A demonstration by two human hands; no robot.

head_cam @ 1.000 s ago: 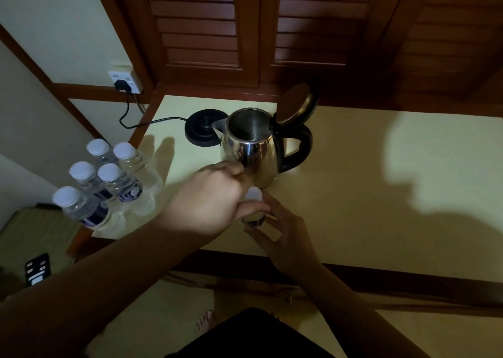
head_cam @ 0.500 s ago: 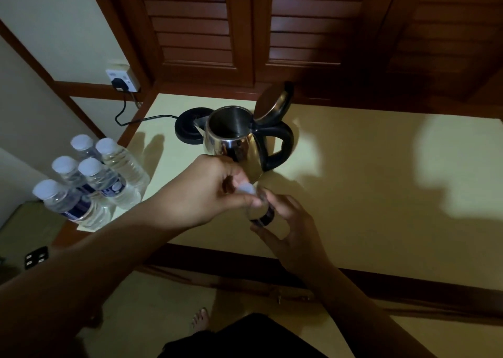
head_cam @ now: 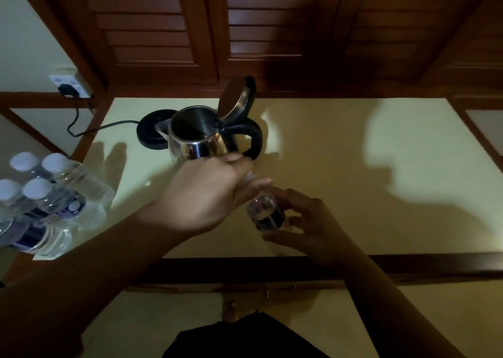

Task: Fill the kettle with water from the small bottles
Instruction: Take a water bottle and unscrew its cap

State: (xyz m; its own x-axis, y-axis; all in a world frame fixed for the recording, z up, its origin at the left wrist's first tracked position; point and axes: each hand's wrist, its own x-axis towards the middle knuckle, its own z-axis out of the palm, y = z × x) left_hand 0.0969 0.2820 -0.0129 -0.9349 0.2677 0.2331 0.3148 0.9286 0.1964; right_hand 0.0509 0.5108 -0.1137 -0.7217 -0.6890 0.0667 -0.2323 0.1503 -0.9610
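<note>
Right in front of the steel kettle [head_cam: 198, 137], whose lid [head_cam: 236, 100] stands tipped open, the person's right hand [head_cam: 307, 227] wraps around the body of a small bottle [head_cam: 265, 212] held over the table [head_cam: 353, 183], while the left hand [head_cam: 209, 194] pinches at the bottle's top. Behind the kettle sits its black base [head_cam: 151, 133], and well off to the kettle's left a cluster of capped bottles [head_cam: 46, 202] stands at the table's corner.

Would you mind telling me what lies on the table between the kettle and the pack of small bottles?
In the head view, only bare table with shadows lies between the kettle and the pack of bottles.
</note>
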